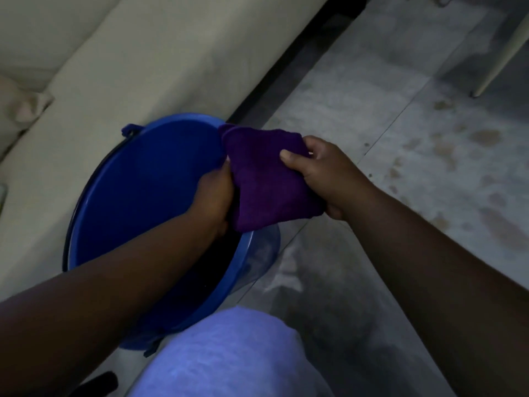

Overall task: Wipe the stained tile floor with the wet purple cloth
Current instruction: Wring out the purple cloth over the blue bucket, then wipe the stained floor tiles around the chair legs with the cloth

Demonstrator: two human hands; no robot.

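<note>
A folded purple cloth [263, 179] hangs over the right rim of a blue bucket [137, 190], held between both hands. My left hand [213, 197] grips its left edge from inside the bucket's mouth. My right hand [320, 170] pinches its right edge with thumb on top. Brown stains [446, 156] mark the grey tile floor [357, 110] to the right of my hands. The inside of the bucket is dark and its contents cannot be made out.
A beige sofa [128, 67] runs along the left, right behind the bucket. A pale furniture leg [498, 55] stands on the floor at the upper right. My knee in light blue fabric [229, 356] fills the bottom middle.
</note>
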